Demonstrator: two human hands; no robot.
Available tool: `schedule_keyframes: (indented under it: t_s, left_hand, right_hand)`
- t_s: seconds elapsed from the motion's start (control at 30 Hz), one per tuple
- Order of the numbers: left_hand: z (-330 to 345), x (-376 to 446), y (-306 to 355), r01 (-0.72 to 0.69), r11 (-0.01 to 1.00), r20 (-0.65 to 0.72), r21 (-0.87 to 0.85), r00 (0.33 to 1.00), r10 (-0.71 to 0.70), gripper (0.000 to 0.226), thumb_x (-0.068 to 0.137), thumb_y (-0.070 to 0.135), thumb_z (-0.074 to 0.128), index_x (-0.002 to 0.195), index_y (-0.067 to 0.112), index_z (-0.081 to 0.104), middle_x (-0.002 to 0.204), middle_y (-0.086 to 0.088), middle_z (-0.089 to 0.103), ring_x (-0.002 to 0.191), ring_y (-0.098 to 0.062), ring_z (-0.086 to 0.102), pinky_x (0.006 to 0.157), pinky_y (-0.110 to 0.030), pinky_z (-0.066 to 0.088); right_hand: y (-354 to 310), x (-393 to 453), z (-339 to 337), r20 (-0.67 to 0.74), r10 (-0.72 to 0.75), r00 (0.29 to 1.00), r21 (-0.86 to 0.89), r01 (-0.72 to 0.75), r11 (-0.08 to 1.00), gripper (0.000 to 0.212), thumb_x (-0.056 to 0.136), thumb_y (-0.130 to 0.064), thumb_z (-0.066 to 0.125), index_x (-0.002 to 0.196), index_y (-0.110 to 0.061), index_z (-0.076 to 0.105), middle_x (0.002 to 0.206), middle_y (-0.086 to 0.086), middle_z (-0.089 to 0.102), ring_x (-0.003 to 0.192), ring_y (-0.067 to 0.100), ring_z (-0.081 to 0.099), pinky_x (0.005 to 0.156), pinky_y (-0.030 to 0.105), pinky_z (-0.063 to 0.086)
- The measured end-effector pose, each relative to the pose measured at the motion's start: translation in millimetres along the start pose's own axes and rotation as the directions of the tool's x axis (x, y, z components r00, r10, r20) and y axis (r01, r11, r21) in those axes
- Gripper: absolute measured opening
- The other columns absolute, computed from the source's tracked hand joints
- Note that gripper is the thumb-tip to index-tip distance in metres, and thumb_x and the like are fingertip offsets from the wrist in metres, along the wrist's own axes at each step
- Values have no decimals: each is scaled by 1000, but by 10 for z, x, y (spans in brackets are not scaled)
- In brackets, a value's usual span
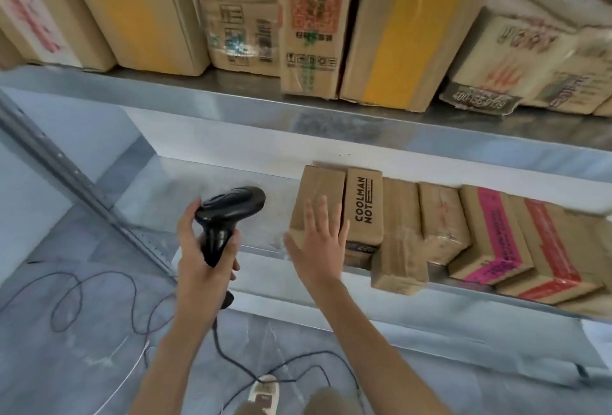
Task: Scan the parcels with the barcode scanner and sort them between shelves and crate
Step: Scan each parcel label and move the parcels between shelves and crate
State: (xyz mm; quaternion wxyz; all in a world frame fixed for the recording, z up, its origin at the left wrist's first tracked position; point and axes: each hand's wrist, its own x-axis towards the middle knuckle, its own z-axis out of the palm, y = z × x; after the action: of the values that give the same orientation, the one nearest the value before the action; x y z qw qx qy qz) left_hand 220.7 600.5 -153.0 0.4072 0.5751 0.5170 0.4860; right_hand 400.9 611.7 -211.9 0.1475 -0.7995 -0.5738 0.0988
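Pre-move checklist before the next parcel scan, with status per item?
1. Scanner gripped: ok, left hand is curled round its handle.
2. Right hand free: ok, fingers straight, flat against the end parcel.
3. End parcel seated on lower shelf: ok, upright beside the Coolman parcel.
4. Barcode facing scanner: cannot tell, no label visible.
5. Cable clear of feet: not ok, loops on floor near shoe.
6. Crate location: cannot tell, not in view.
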Motion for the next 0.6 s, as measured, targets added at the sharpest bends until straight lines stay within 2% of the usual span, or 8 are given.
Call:
schedule_keyframes:
  t_s: [0.23,0.37,0.43,0.47,0.53,0.6]
  left_hand:
    - [-81,347,-233,29,997,113,-75,993,-20,66,98,13,62,140,49,28,77,0,66,57,-20,59,56,-28,52]
    - [-32,445,-289,13,997,145,-73,989,-3,67,99,14,62,131,61,27,78,2,67,57,-19,61,55,-25,52]
    - [-25,469,-312,26,996,147,-89,989,-13,66,99,14,62,132,59,28,79,-3,67,58,-20,61,56,-25,52]
    - [-25,483,-324,33,994,146,-102,989,-18,65,98,14,62,134,57,28,79,-4,67,58,-20,60,56,-26,52]
    - [-26,521,-338,44,992,146,-117,989,-27,65,98,14,63,137,52,28,77,-4,66,58,-20,60,55,-25,52]
    - [-20,561,-354,53,990,148,-127,988,-34,65,98,12,62,138,50,27,78,-6,65,57,-18,59,55,-24,51]
  right_hand:
    - [-156,333,230,36,103,994,-207,-93,974,81,97,-67,31,160,-25,1,168,8,-4,152,40,-11,115,58,-18]
    - [-206,328,285,-10,73,997,-229,-73,971,80,95,-68,36,160,-26,14,168,7,7,153,41,-4,111,60,-19]
    - [-228,300,308,1,68,998,-192,-67,979,79,95,-68,38,159,-27,17,168,5,8,153,38,-3,112,60,-17]
    - [-224,287,322,-6,71,997,-181,-71,981,77,95,-67,39,159,-28,21,168,4,11,154,37,0,113,60,-13]
    - [-211,272,345,-42,81,996,-192,-88,977,69,94,-60,46,154,-27,35,164,5,26,152,38,17,116,65,8]
    - [-171,283,361,-86,103,991,-194,-118,974,60,91,-50,54,145,-25,51,155,6,44,144,38,36,107,68,30]
